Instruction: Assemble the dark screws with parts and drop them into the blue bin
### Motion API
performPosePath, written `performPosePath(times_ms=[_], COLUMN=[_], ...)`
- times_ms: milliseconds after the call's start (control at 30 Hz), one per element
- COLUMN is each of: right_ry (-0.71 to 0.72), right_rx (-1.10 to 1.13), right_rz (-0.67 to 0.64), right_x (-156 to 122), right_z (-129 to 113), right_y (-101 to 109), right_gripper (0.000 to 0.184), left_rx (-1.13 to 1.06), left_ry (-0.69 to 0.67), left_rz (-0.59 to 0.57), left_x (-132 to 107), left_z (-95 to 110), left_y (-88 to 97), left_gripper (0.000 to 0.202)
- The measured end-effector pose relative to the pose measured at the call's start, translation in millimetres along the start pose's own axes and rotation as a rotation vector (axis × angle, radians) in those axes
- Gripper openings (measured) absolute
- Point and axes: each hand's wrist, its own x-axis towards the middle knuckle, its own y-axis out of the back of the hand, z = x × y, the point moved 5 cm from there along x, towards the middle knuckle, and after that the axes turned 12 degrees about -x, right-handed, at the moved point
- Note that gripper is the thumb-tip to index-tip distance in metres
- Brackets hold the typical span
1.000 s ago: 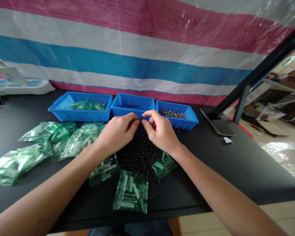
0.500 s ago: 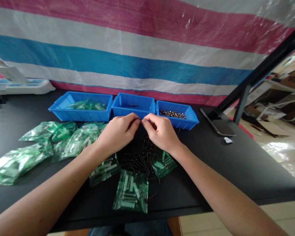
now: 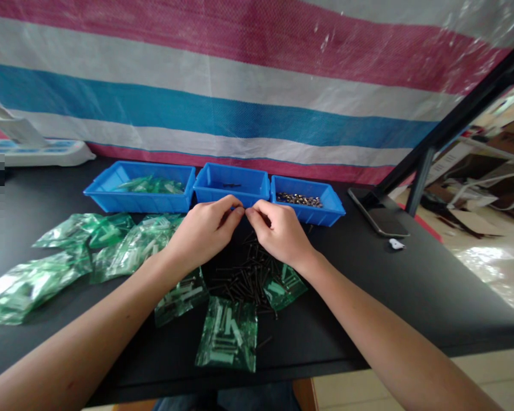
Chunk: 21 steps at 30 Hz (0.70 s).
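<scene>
My left hand and my right hand meet fingertip to fingertip just in front of the middle blue bin. Both are closed in a pinch; whatever lies between the fingers is too small or hidden to name. Beneath and nearer to me spreads a pile of dark screws, partly covered by my right hand. A green bag of white plugs and screws lies at the table's front edge. Another green bag rests against the pile's right side, and a third bag sits by my left forearm.
The left blue bin holds green packets; the right blue bin holds small metal pieces. Filled green bags lie at the left. A phone and a small white object are at the right, near a black metal frame.
Almost nothing differs. Both hands keep their pinch in the same place, and the whole view has shifted very slightly.
</scene>
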Motion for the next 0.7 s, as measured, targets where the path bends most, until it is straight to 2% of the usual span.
performPosePath(times_ms=[233, 467, 700], right_ry=[-0.015, 0.05, 0.021], right_rx=[0.022, 0.025, 0.034], right_rz=[0.023, -0.009, -0.005], right_x=[-0.7, -0.4, 0.1], right_z=[1.4, -1.6, 1.1], right_y=[-0.7, -3.6, -3.1], right_gripper=[0.015, 0.021, 0.026], left_rx=[0.027, 0.04, -0.016], left_ry=[0.007, 0.015, 0.037], left_rz=[-0.009, -0.016, 0.011], left_x=[0.2, 0.0, -0.7], left_z=[0.3, -0.8, -0.8], left_y=[0.2, -0.3, 0.0], left_gripper=[0.028, 0.029, 0.029])
